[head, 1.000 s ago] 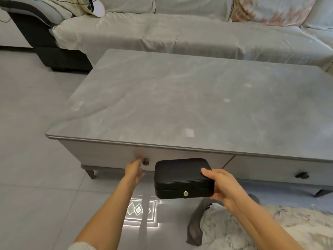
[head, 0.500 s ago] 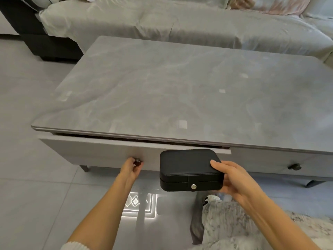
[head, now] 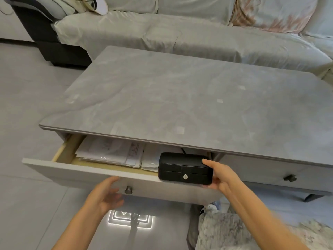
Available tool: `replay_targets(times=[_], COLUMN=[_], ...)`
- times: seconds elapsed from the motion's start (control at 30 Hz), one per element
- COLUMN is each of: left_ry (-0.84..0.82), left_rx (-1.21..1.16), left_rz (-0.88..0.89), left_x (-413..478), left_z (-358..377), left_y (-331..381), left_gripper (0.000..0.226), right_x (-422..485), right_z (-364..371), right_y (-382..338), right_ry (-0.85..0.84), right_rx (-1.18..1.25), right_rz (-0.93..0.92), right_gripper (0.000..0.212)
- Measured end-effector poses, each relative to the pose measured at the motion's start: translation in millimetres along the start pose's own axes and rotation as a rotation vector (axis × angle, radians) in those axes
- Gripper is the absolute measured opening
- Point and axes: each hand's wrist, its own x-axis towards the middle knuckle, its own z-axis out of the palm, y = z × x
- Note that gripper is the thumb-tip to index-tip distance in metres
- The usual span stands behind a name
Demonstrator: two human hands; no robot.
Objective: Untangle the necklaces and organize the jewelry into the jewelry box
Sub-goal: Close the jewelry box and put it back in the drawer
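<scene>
A black jewelry box (head: 184,167) with a silver snap button on its front is closed. My right hand (head: 219,175) grips its right end, thumb on the lid and fingers underneath, and holds it over the right part of the open drawer (head: 100,175). My left hand (head: 106,194) hovers with spread, relaxed fingers just left of the drawer knob (head: 128,190), not touching it. No necklaces or other jewelry are visible.
The drawer of the grey stone-topped coffee table (head: 180,98) holds white papers (head: 110,152) and a dark cable. A second, closed drawer with a knob (head: 289,178) is to the right. A covered sofa (head: 162,33) stands behind; a furry rug (head: 234,230) lies at lower right.
The left drawer went from shut to pulled far out. My left hand has let go of the knob. My right hand has carried the box up over the drawer.
</scene>
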Motion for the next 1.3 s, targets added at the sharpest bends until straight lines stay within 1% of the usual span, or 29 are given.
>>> replay_targets(times=[0.07, 0.13, 0.23, 0.3, 0.33, 0.43, 0.53, 0.6, 0.67, 0.73, 0.77, 0.8, 0.83, 0.87, 0.9, 0.93, 0.97, 1.0, 1.03, 1.1, 1.17, 1.23, 1.3], left_ry=[0.005, 0.041, 0.131, 0.148, 0.148, 0.131, 0.086, 0.082, 0.081, 0.070, 0.064, 0.061, 0.063, 0.062, 0.059, 0.053, 0.041, 0.027, 0.011, -0.015, -0.040, -0.063, -0.087], left_rx=[-0.054, -0.064, -0.039, -0.035, -0.043, -0.092, -0.157, -0.201, -0.212, -0.225, -0.232, -0.234, -0.235, -0.239, -0.244, -0.250, -0.253, -0.260, -0.267, -0.292, -0.357, -0.441, -0.512], left_rz=[0.021, 0.052, 0.068, 0.060, 0.051, 0.008, -0.029, -0.045, -0.051, -0.050, -0.045, -0.040, -0.033, -0.028, -0.026, -0.026, -0.028, -0.027, -0.023, -0.010, -0.001, 0.002, 0.012], left_x=[-7, -13, -16, -13, -13, -12, -14, -15, -14, -12, -10, -9, -8, -7, -6, -5, -6, -6, -5, -5, -3, 1, 4], left_z=[2, 11, 17, 14, 11, 2, -3, -4, -3, -3, -1, 1, 3, 5, 7, 10, 13, 15, 18, 21, 23, 24, 27], left_y=[12, 20, 19, 13, 10, 0, -5, -6, -4, -1, 1, 3, 5, 9, 13, 17, 22, 26, 29, 37, 43, 49, 53], left_gripper=[0.045, 0.048, 0.031, 0.012, 0.009, 0.016, 0.017, 0.018, 0.017, 0.015, 0.012, 0.006, 0.005, 0.010, 0.014, 0.015, 0.015, 0.016, 0.018, 0.023, 0.024, 0.027, 0.037], right_x=[11, 17, 16, 12, 10, 9, 21, 32, 46, 55, 56, 56, 55, 51, 43, 34, 21, 5, -6, -17, -16, -11, -6], right_z=[11, 21, 25, 21, 18, 16, 27, 38, 43, 43, 41, 41, 41, 41, 43, 44, 46, 48, 50, 52, 51, 51, 52], right_y=[1, 3, 13, 19, 22, 30, 39, 44, 49, 53, 53, 52, 50, 46, 39, 33, 29, 28, 28, 37, 46, 48, 46], right_ry=[0.013, 0.037, 0.063, 0.056, 0.045, 0.002, 0.001, 0.005, 0.025, 0.043, 0.055, 0.069, 0.081, 0.093, 0.126, 0.163, 0.181, 0.165, 0.134, 0.035, -0.029, -0.028, -0.012], right_rx=[0.013, -0.024, -0.079, -0.095, -0.095, -0.094, -0.131, -0.177, -0.272, -0.430, -0.512, -0.575, -0.632, -0.702, -0.793, -0.883, -0.913, -0.910, -0.941, -1.104, -1.243, -1.272, -1.273], right_rz=[-0.031, -0.076, -0.092, -0.076, -0.059, -0.005, 0.016, 0.037, 0.049, 0.039, 0.036, 0.023, -0.026, -0.120, -0.261, -0.441, -0.599, -0.709, -0.758, -0.718, -0.645, -0.636, -0.647], right_gripper=[0.028, 0.037, 0.040, 0.038, 0.036, 0.029, 0.035, 0.035, 0.036, 0.029, 0.026, 0.028, 0.034, 0.040, 0.039, 0.033, 0.024, 0.018, 0.020, 0.030, 0.029, 0.022, 0.027])
